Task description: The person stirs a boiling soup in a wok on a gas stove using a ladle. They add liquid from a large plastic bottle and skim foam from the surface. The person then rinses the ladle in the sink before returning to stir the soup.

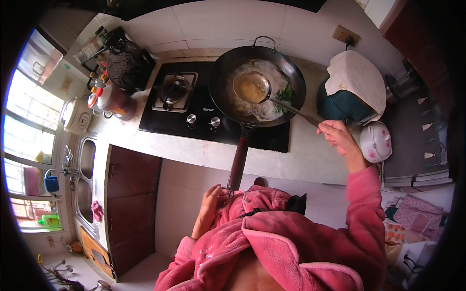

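My right hand (336,136) grips the handle of a metal ladle (251,87) over the wok. Its bowl is full of yellowish broth and sits at the surface of the pale, foamy liquid. The dark wok (220,76) stands on the right side of a black gas hob (160,125). Leafy greens (285,94) float at the right of the liquid. A wooden wok handle (238,163) points toward me. My left hand (210,200) is low against the pink robe, just left of the handle's end; whether it pinches the cloth is unclear.
Left of the wok is a bare burner (175,90). Sauce bottles (115,100) and a black rack (125,65) stand beyond it. A cloth-covered dark green appliance (340,98) and a lidded floral pot (375,143) are at right. A double sink (86,182) lies far left.
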`<action>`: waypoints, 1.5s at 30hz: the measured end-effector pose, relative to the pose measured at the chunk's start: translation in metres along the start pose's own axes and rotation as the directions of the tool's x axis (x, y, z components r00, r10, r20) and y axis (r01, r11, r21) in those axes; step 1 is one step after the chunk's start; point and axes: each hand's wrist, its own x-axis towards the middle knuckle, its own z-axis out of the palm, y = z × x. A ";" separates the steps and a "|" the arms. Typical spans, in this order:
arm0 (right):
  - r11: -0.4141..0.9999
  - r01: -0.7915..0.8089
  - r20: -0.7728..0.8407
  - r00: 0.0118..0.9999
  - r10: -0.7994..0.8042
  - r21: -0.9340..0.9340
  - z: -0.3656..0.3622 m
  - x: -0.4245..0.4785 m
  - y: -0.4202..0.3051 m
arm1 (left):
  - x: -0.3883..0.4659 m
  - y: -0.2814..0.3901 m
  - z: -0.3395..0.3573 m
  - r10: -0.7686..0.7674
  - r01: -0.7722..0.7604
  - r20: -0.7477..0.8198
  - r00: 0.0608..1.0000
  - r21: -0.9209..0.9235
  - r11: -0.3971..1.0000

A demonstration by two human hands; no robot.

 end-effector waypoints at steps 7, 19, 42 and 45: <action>0.980 -0.037 -0.076 0.997 0.022 -0.197 -0.044 0.011 -0.003 | 0.001 -0.003 0.013 0.029 -0.030 -0.027 0.999 -0.020 0.999; 0.931 -0.052 -0.055 0.998 0.035 -0.361 -0.057 0.023 -0.004 | -0.005 -0.009 0.028 0.057 -0.061 -0.078 0.995 -0.051 0.997; 0.899 -0.032 0.068 0.995 0.069 -0.436 -0.022 0.047 -0.007 | -0.010 -0.012 0.029 0.064 -0.075 -0.091 0.994 -0.129 0.989; 0.884 -0.053 0.037 0.996 0.079 -0.465 -0.009 0.044 -0.016 | -0.008 -0.014 0.023 0.051 -0.064 -0.111 0.992 -0.114 0.991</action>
